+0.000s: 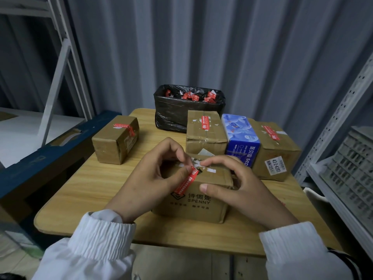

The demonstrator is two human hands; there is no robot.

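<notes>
- Left grip (153, 178): I am pinching the upper end of the red tape strip (186, 183) between thumb and fingertips, so this grip is closed on the tape.
- Right grip (238, 188): I am bracing the cardboard box (201, 207), with fingers curling over its top and thumb pressing on its near face.
- Red tape strip: it is running from the box top over the near edge and down the front face, its long axis pointing toward me. The pinched end is lying at my left fingertips, the nearer grip. I am judging that the peel should follow the strip downward, toward me.
- Cardboard box: it is sitting on the table (80, 188) between both grips.
- Black-lined bin (171, 116): it is standing at the table's far edge, holding crumpled red tape scraps (193, 96).
- Taped boxes: one is lying to the left (113, 144), one behind (203, 132) and one to the right (276, 150).
- Blue tissue pack (241, 138): it is standing between the latter two.
</notes>
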